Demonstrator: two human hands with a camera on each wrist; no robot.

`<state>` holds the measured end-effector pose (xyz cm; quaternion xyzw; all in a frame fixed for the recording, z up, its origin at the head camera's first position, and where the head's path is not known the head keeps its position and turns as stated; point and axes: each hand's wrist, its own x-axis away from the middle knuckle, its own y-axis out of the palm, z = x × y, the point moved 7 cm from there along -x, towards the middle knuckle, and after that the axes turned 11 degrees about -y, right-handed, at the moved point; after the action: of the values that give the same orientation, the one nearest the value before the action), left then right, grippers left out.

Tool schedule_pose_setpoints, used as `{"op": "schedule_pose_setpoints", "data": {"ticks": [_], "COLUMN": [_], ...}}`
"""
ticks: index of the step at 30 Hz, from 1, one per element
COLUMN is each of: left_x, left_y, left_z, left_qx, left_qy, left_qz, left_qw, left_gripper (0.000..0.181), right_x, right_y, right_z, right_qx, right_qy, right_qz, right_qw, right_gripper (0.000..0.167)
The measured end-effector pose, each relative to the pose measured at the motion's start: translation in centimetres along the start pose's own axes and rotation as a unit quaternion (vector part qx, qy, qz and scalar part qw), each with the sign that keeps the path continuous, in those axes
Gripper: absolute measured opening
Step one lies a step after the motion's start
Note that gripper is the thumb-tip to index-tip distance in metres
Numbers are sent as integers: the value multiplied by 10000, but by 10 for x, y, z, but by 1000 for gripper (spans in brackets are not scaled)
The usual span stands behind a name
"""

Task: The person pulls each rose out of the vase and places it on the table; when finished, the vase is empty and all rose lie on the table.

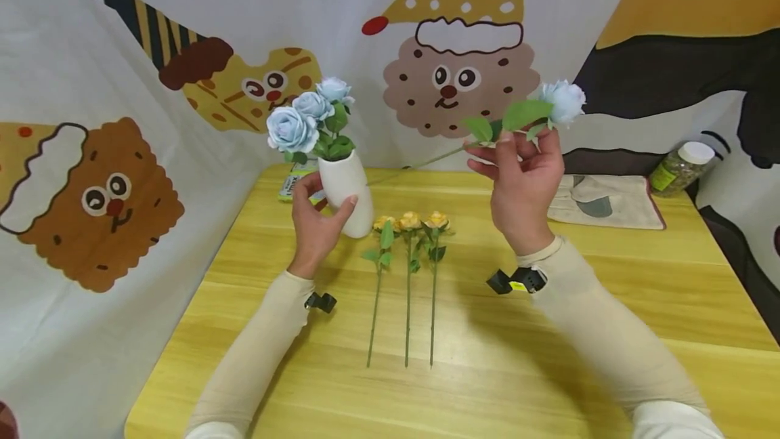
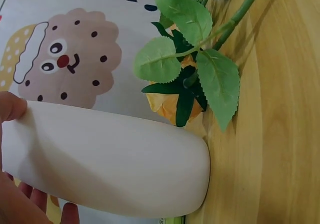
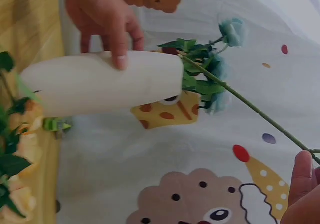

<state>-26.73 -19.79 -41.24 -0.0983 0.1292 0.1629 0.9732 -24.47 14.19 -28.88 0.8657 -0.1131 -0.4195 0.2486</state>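
Gripping the smooth white vase (image 1: 352,180) on the yellow wood-grain table (image 1: 487,371) with the left hand (image 1: 318,223), pinching the long-stemmed pale-blue rose (image 1: 563,101) beside it with the right hand (image 1: 525,188). Best tip the stem (image 1: 435,158) upright before feeding it in.

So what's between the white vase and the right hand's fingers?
In the head view, the stem of the held blue rose runs from the right fingers toward the vase.

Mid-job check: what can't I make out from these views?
Head: stem ends of the blue roses in the white vase, hidden by its wall.
Head: part of the package, covered by the left hand.
Head: jar label, too small to read.
Left wrist: vase mouth, cut off by left edge.
Right wrist: held rose's bloom, past right edge.
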Motion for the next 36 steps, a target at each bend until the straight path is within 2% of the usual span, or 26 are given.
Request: {"op": "schedule_pose_setpoints", "data": {"ticks": [5, 8, 12, 15, 19, 25, 30, 32, 36], "left_x": [-1, -2, -2, -2, -2, -6, -10, -10, -10], "left_y": [0, -2, -3, -2, 1, 3, 4, 4, 6], "left_z": [-3, -4, -5, -5, -5, -2, -1, -1, -3], "left_qx": [16, 29, 70, 58, 42, -143, -166, -124, -47], "left_qy": [-75, -73, -8, 23, 43, 79, 115, 111, 77], "left_qz": [-9, -14, -38, -60, -86, -79, -127, -140, -150], "left_qw": [10000, 10000, 10000, 10000, 9999, 9998, 9997, 9998, 9998], "left_gripper": [77, 79, 80, 80, 79, 80, 79, 79, 79], "right_x": [7, 15, 25, 33, 48, 72, 87, 94, 110], "right_y": [-15, -26, -39, -51, -70, -96, -111, -116, -122], "right_z": [5, 13, 23, 30, 40, 56, 71, 79, 90], "right_qx": [445, 459, 639, 995, 1518, 1830, 2118, 2235, 2469], "right_qy": [294, 654, 1060, 1338, 1869, 2717, 3234, 3475, 3977], "right_qz": [-483, -706, -1047, -1293, -1549, -1847, -1962, -2011, -2299], "right_qw": [9974, 9943, 9868, 9775, 9581, 9266, 9012, 8882, 8533], "right_gripper": [14, 9, 8, 11, 13, 21, 29, 32, 40]}}
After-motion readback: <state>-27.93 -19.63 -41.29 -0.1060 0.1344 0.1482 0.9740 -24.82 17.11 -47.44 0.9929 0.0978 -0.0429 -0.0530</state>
